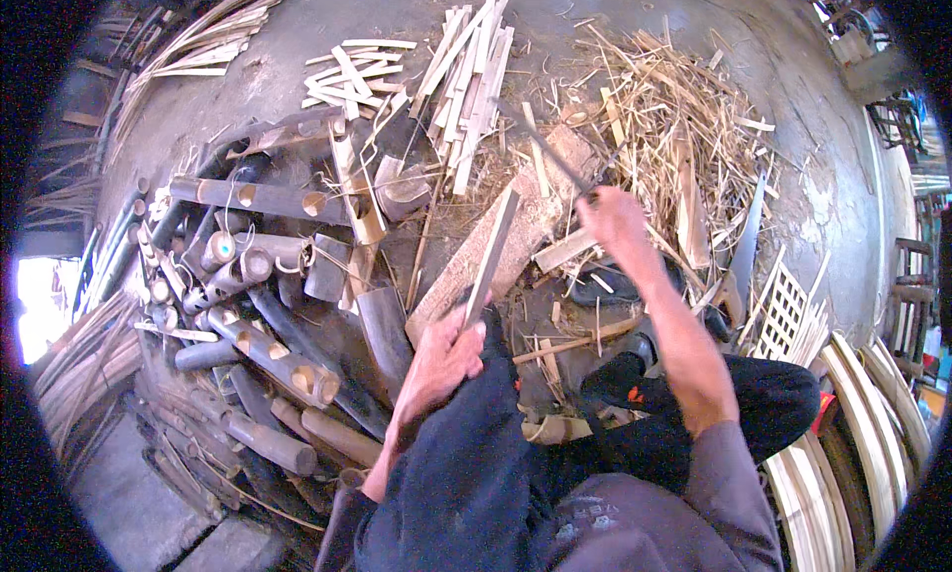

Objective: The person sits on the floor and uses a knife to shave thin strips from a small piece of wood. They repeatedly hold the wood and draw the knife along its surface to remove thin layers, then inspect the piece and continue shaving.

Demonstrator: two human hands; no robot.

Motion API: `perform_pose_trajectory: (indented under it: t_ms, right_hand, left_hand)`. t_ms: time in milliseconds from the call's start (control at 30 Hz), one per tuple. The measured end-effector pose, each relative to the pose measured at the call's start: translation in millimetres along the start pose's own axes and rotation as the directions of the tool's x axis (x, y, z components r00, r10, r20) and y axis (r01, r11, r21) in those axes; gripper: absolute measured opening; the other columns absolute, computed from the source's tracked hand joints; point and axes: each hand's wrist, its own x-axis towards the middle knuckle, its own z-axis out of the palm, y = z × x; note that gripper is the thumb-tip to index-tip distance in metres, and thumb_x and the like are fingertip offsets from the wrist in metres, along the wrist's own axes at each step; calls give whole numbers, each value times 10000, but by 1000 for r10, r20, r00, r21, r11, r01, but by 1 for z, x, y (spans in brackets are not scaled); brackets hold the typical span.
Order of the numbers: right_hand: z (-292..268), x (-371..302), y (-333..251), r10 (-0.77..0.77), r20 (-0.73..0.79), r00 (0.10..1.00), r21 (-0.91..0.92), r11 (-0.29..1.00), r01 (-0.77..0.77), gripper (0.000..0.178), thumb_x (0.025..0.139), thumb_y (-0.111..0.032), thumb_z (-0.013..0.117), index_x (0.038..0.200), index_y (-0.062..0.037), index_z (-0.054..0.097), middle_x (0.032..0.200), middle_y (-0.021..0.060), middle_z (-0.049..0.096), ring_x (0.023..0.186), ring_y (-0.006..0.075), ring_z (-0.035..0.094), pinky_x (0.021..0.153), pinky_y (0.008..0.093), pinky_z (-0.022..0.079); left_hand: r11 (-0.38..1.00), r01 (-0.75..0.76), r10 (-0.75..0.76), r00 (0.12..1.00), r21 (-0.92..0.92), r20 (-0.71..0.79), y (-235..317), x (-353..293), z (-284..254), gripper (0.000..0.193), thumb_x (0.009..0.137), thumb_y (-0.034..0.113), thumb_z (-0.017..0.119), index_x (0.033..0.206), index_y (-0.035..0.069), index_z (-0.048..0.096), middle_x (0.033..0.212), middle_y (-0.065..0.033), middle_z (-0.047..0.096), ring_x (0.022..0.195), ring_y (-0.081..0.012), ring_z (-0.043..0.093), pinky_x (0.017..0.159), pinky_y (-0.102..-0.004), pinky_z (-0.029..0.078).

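Many cut bamboo poles [258, 344] lie piled at the left, probably to keep the bulky stock within reach; opposite, a heap of shavings [684, 96] lies beyond the right hand, apart from the poles. Between them, a pale, worn wooden block [543, 210] slants before the knees, seemingly a work surface. Finished-looking strips [471, 96] lie bundled beyond it. The right hand [612, 220] is closed around the near end of a long dark blade [555, 156], leaving its length free; the left hand [443, 361] pinches a single bamboo slat [493, 258] low, presumably to leave its upper part exposed.
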Motion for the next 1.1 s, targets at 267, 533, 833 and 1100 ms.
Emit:
perform_pose_trajectory:
  t_ms: [267,533,833,1100]
  right_hand:
    - [19,-70,-63,-456,55,888,-35,888,458,217,730,-303,690,853,-130,647,747,111,671,703,319,663,614,449,523]
    - [-19,-14,-8,-8,-45,999,38,999,10,335,803,-357,647,894,-37,686,753,191,671,746,350,664,677,448,533]
    - [5,-77,-75,-470,126,874,9,881,473,214,712,-284,695,768,-101,599,705,117,651,687,302,659,597,437,502]
    - [-24,19,7,144,-88,986,52,989,-140,390,812,-362,622,796,26,660,685,209,646,643,338,656,622,435,529]
  left_hand:
    - [935,-13,-3,999,-354,-46,-10,32,-3,466,1022,296,388,1403,29,367,585,25,379,454,-90,380,475,-265,397]
    - [789,61,106,967,-611,233,-8,-7,-14,439,1000,248,460,1398,108,340,602,34,363,410,-47,298,394,-214,301]
    - [988,-122,113,989,-95,-92,-21,44,1,392,950,130,492,1330,59,432,751,2,450,537,-83,413,511,-244,396]
    - [984,-7,24,995,-177,94,5,-24,5,433,971,116,459,1393,52,390,738,20,447,497,-40,363,457,-214,356]
